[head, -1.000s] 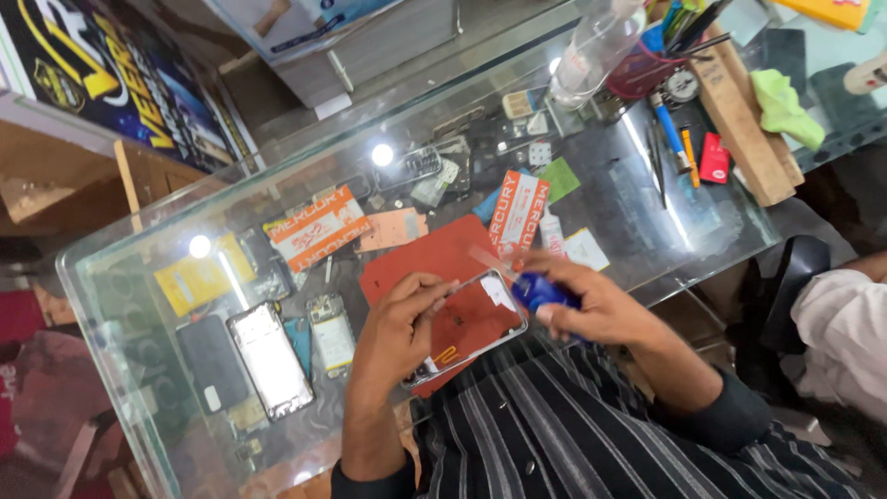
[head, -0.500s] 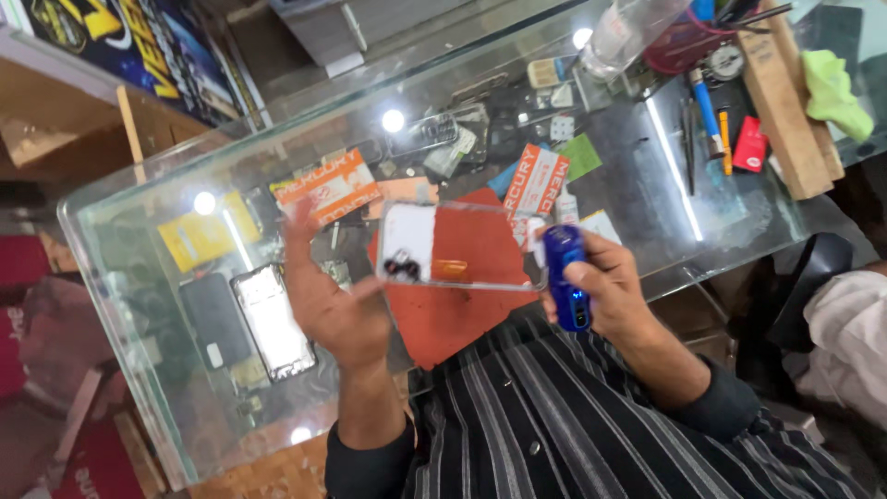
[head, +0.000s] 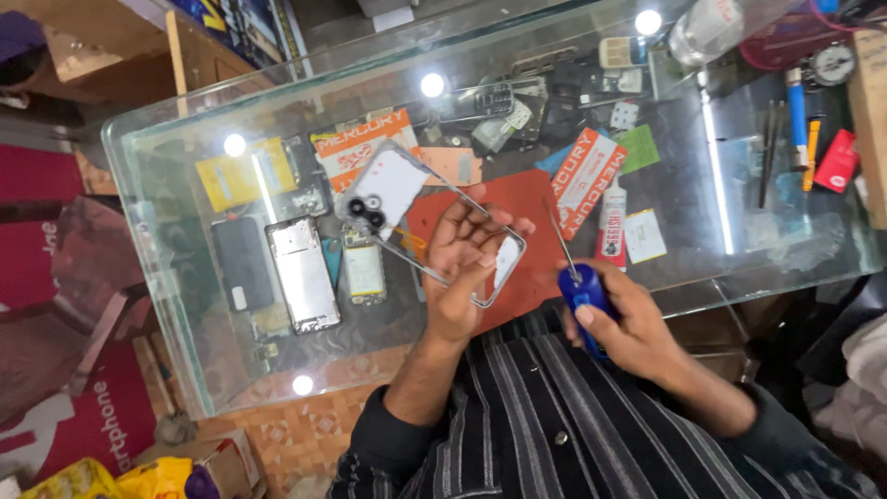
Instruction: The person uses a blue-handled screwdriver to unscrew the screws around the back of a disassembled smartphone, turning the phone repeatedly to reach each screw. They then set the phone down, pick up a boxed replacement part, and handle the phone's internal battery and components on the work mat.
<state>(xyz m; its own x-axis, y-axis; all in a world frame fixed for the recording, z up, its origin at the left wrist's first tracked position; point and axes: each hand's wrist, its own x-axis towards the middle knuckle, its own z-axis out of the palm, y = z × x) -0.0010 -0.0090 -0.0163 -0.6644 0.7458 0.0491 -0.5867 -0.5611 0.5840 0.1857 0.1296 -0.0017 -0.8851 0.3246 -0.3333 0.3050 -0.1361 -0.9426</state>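
My left hand (head: 467, 263) grips a white phone back housing (head: 393, 189) with a black camera cluster, held up at a slant over the glass counter (head: 185, 370). My right hand (head: 624, 328) is closed on a blue-handled screwdriver (head: 580, 291), whose thin metal tip points up toward the housing's lower end without touching it. A red work mat (head: 527, 199) lies on the glass under both hands. I wear a dark striped shirt.
On the glass lie a glue tube (head: 612, 222), orange-and-white packets (head: 584, 171), a yellow card (head: 222, 176), a dark phone (head: 242, 263), a bare phone frame (head: 300, 277) and small parts. Pens and a clear bottle (head: 707, 28) stand at the back right. A wooden shelf (head: 102, 46) is far left.
My left hand lifted the white housing off the red mat and turned it up at a slant. My right hand drew back toward me with the blue screwdriver.
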